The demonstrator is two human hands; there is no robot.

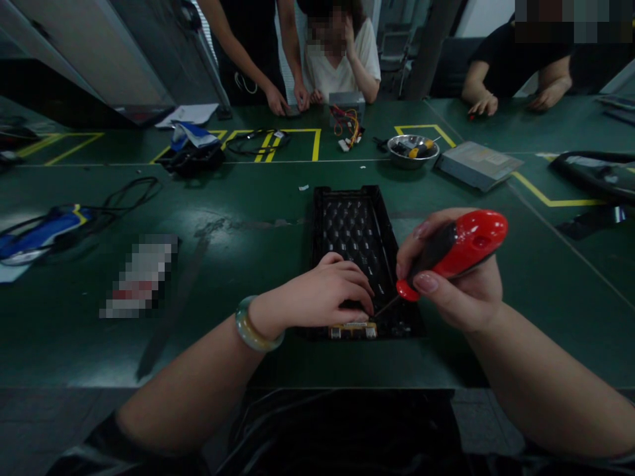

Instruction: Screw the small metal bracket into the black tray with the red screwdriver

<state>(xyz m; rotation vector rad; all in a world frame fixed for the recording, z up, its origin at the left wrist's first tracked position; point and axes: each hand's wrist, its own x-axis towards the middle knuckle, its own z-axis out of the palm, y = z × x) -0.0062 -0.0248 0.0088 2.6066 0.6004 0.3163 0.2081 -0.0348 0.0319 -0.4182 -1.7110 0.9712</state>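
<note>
A black plastic panel with a honeycomb grille lies lengthwise on the green table in front of me. My left hand, wearing a pale bangle at the wrist, rests curled on the panel's near end, fingers pressed down beside a small connector strip. My right hand is closed round a red and black screwdriver. Its thin shaft points down and left to the panel's near end, right by my left fingertips.
A metal bowl with small tools, a grey drive, a power supply with coloured wires and black cables lie further back. Other people's hands rest on the far edge. Blue item with cable at left.
</note>
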